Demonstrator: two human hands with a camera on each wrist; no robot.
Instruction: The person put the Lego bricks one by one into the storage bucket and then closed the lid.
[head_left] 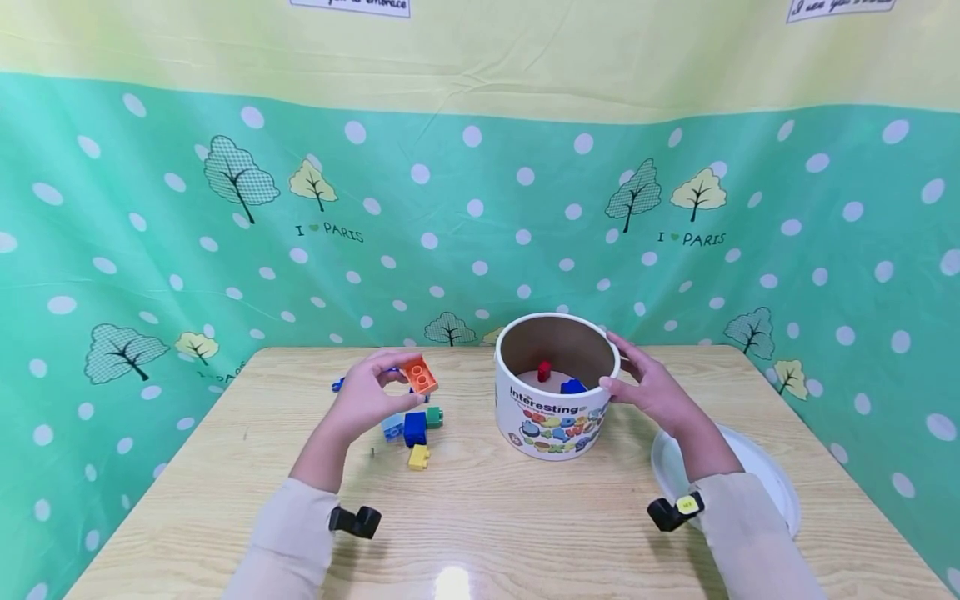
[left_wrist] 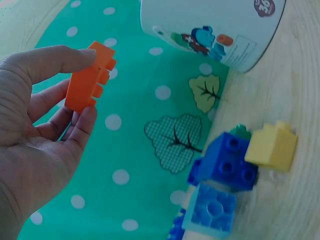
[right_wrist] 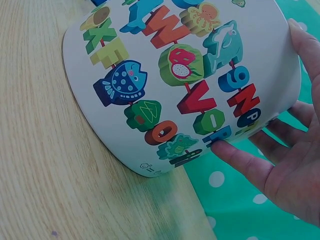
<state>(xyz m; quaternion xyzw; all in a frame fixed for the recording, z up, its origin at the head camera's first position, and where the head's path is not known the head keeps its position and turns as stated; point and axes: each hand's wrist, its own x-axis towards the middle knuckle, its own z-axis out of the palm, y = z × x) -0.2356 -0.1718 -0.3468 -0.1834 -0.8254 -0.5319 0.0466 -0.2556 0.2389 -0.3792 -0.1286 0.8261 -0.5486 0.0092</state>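
My left hand (head_left: 362, 398) pinches an orange toy brick (left_wrist: 85, 82) between thumb and fingers, raised above the table; its studs show in the head view. Beneath and just right of that hand lie a dark blue brick (head_left: 415, 429), a light blue brick (head_left: 392, 427), a green brick (head_left: 434, 417) and a yellow brick (head_left: 418, 457). My right hand (head_left: 658, 398) holds the white round bucket (head_left: 551, 433) at its right side, thumb by the rim and fingers around the wall. Inside the open bucket are a red piece (head_left: 544, 371) and a blue piece (head_left: 573, 387).
A white round lid or plate (head_left: 768, 479) lies on the wooden table (head_left: 480, 517) at the right, partly under my right forearm. More blue pieces (head_left: 338, 384) sit behind my left hand, partly hidden. A green and yellow patterned cloth (head_left: 480, 217) hangs behind the table.
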